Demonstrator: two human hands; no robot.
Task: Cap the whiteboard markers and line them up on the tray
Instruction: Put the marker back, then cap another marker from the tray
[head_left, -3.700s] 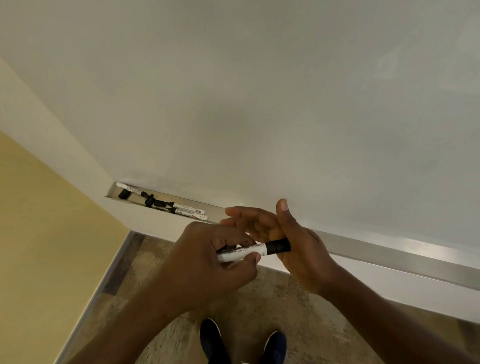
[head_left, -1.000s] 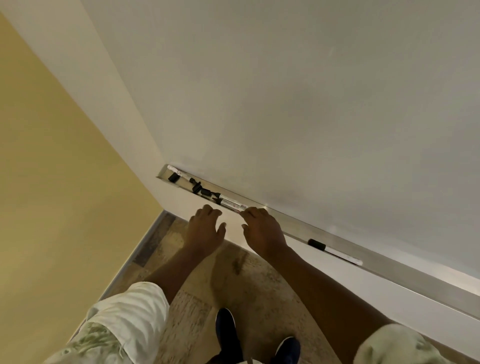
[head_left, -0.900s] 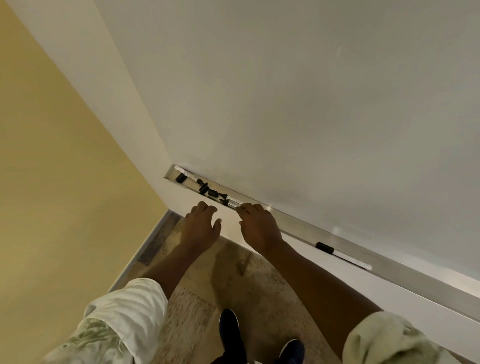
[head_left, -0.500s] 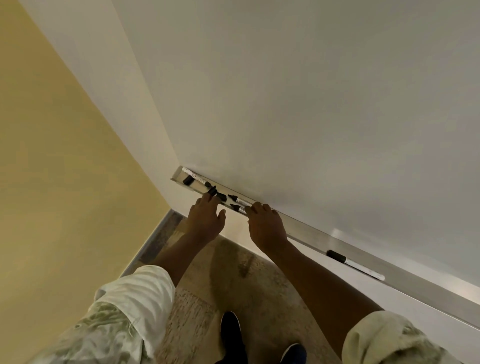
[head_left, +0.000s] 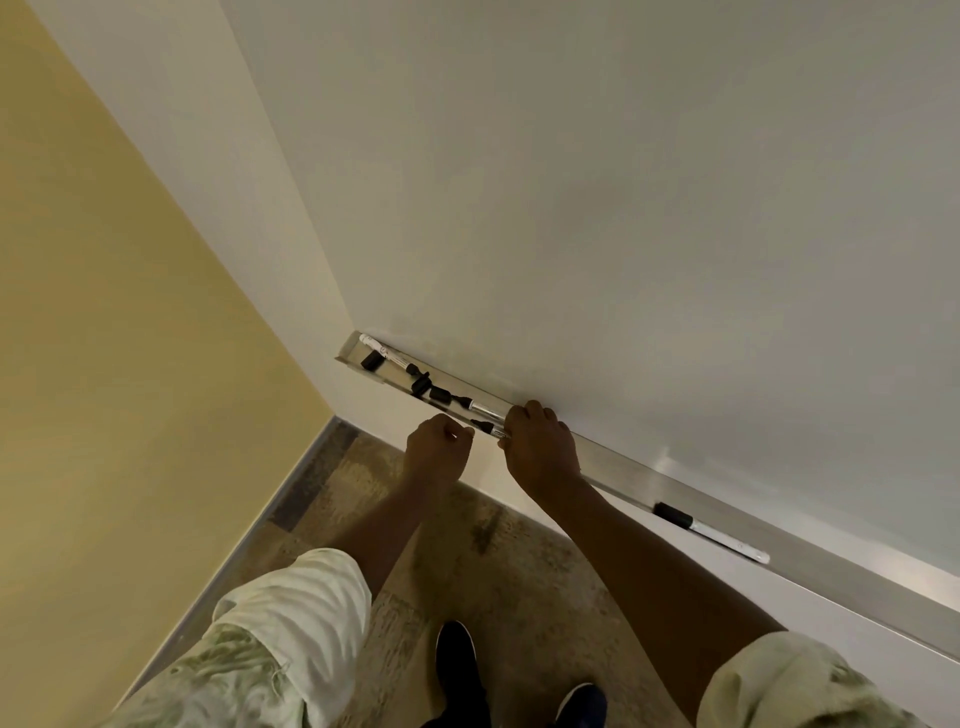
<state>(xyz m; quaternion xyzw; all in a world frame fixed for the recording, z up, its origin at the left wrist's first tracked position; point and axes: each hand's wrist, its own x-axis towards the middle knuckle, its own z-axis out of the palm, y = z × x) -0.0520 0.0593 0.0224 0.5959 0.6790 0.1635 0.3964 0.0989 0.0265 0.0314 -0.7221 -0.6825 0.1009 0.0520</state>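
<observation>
Although little of it showed past the knuckles, an uncapped marker (head_left: 491, 429) was held at the front lip of the tray (head_left: 618, 470) by the right hand (head_left: 540, 451), whose fingers were curled down over the barrel so that only the black tip end stuck out to the left. The left hand (head_left: 439, 451) was closed into a loose fist just beside that tip; whether a cap was pinched inside it could not be told.

Such a marker would be judged light, stiff and smooth, a plastic tube apt to roll on the metal channel and to slip if squeezed near its tapered end. It would best be taken by the middle of the barrel, with the cap pushed on straight along the axis until seated. The felt tip would be the one delicate part, and it would stain fingers.

Each marker was seen as a white barrel with fine dark print and a black nose. A second uncapped one (head_left: 480, 407) lay in the tray just behind the held one, and a third (head_left: 387, 353) lay at the far left end. Loose black caps (head_left: 430, 387) were scattered between them. Well apart to the right, a capped marker (head_left: 709, 532) lay along the tray, so most of the capping was judged undone.
</observation>
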